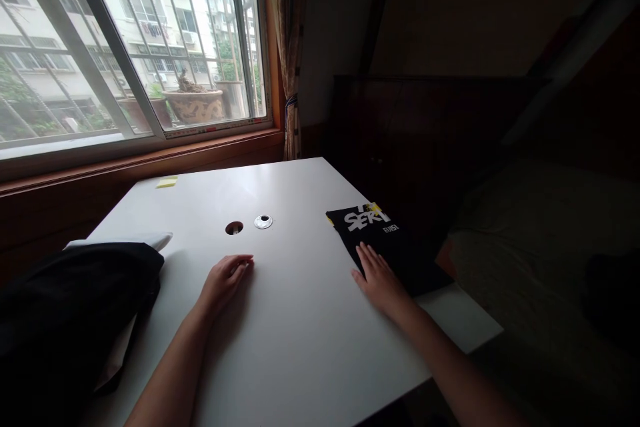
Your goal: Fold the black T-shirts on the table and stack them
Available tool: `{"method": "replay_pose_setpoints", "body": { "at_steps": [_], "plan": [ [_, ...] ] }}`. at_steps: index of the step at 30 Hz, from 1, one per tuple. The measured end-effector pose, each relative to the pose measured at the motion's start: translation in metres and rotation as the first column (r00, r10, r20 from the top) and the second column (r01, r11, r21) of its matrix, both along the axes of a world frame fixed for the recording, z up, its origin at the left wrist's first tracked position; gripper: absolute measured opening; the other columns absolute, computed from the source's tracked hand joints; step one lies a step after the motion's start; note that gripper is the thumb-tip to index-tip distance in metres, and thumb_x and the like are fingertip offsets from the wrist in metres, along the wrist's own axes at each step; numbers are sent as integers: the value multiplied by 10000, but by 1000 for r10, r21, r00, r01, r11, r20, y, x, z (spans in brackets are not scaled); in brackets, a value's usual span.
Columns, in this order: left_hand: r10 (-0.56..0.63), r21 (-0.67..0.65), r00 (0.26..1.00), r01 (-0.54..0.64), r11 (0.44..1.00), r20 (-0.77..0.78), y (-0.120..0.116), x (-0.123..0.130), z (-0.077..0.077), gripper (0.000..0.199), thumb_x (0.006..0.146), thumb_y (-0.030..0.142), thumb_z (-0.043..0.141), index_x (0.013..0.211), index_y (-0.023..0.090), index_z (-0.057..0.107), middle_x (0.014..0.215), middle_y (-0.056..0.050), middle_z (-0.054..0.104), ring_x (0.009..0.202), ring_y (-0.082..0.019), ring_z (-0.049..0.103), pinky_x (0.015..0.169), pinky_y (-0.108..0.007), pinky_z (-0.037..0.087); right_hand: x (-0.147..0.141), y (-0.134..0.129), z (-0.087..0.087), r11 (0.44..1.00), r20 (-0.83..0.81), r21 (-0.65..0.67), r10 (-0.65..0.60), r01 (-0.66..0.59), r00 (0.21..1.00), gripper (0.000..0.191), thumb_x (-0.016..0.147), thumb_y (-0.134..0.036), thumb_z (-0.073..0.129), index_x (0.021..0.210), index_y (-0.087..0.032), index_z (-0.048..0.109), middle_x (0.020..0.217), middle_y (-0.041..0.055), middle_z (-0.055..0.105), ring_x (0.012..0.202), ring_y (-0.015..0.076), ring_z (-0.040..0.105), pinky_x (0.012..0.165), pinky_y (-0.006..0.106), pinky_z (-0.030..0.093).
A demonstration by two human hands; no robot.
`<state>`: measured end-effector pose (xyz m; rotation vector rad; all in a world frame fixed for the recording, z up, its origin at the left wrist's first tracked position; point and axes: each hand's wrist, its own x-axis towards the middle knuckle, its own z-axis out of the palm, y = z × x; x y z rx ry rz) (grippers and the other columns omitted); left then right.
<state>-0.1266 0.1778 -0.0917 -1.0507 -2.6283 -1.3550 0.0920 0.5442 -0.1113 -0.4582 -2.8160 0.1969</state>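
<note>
On the right side of the white table lies a folded black T-shirt with white lettering and bits of yellow at its far end. My right hand rests flat on its near left part, fingers stretched out and thumb to the left. My left hand lies on the bare tabletop left of the middle, its fingers loosely bent and pointing right. Nothing shows in it. A dark pile of cloth, with some white material under it, is to the left of that hand.
The white table has an open round hole and a silver grommet beyond my left hand. Yellow sticky notes lie near the far left edge. Behind stand a barred window and a tied curtain.
</note>
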Motion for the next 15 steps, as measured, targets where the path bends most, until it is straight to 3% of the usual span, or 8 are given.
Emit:
{"method": "replay_pose_setpoints", "body": {
  "at_steps": [3,7,15],
  "plan": [
    [3,1,1000,-3,1000,-11,0,0,0,302,936,377,507,1107,283,737,1140,-48,751,1082,-264,687,969,-435,536,1,3,-9,997,44,73,18,-21,999,584,1043,-381,318,1556,-112,397,1657,138,277,1539,286,245,1242,503,259],
    [6,1,1000,-6,1000,-18,1,2,3,308,926,375,505,1097,276,741,1125,-54,756,1066,-268,691,980,-447,530,6,5,-9,994,41,90,51,-54,998,558,1047,-336,275,1563,-162,397,1658,106,286,1534,261,263,1233,496,275],
    [-5,2,1000,5,1000,-21,1,2,5,307,913,353,500,1084,270,741,1126,-62,751,1069,-271,685,972,-452,532,25,-14,-7,990,50,120,72,-78,996,601,1051,-477,324,1560,-167,398,1664,108,268,1543,276,235,1233,526,258]
  ]
}}
